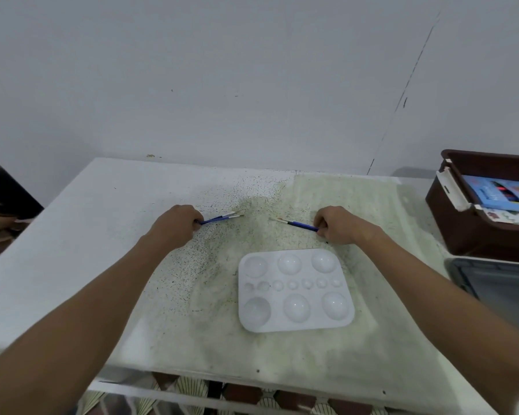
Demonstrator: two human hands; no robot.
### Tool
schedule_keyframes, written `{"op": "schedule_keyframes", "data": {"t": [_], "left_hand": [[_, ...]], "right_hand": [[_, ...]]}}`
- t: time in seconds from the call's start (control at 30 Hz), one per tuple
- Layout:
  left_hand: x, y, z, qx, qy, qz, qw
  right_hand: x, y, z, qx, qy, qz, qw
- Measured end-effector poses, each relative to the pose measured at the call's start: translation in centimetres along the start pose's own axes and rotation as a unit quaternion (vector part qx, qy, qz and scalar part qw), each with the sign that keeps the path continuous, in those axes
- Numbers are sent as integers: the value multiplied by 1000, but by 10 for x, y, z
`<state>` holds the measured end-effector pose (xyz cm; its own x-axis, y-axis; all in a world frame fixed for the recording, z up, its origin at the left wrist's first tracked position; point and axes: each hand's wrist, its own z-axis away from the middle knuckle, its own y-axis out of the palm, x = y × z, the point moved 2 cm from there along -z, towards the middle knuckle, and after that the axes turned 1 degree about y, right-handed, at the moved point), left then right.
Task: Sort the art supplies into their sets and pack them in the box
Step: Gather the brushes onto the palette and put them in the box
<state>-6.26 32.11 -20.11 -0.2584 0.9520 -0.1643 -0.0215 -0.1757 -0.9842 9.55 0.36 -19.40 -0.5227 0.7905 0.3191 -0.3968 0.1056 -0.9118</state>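
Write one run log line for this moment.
left hand: grips brushes | right hand: grips brush | palette: on table | box: right, open

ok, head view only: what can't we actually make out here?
- Brush count in the left hand: the fist covers the handles, and the tips of the blue brushes overlap.
- Handle end of the single brush: hidden inside the right hand.
- Brown box: cut off by the right edge; print on the blue pack inside is too small to read.
- Grey lid or tray: cropped by the right edge.
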Motion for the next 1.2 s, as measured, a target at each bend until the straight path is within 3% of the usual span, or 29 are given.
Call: {"op": "schedule_keyframes", "data": {"t": [0.3,0.57,0.77,0.9,1.0,1.07,1.2], "left_hand": [[-45,2,22,-1,-1,105,994],[-64,-5,37,16,19,117,993],[-64,-21,47,-27,-33,171,984],[-73,-36,70,-43,-67,304,949],[-89,-30,90,35,-59,350,934],[-97,-24,95,79,-51,381,920],[-98,-20,90,51,-107,478,870]], "right_hand": [[2,1,6,-12,-17,23,1000],[-7,0,20,-48,-26,-12,998],[5,-21,55,-58,-94,-61,992],[18,-12,79,30,-139,-67,988],[24,-2,82,67,-143,-83,984],[29,5,82,78,-153,-82,982],[38,24,82,62,-179,-63,980]]}}
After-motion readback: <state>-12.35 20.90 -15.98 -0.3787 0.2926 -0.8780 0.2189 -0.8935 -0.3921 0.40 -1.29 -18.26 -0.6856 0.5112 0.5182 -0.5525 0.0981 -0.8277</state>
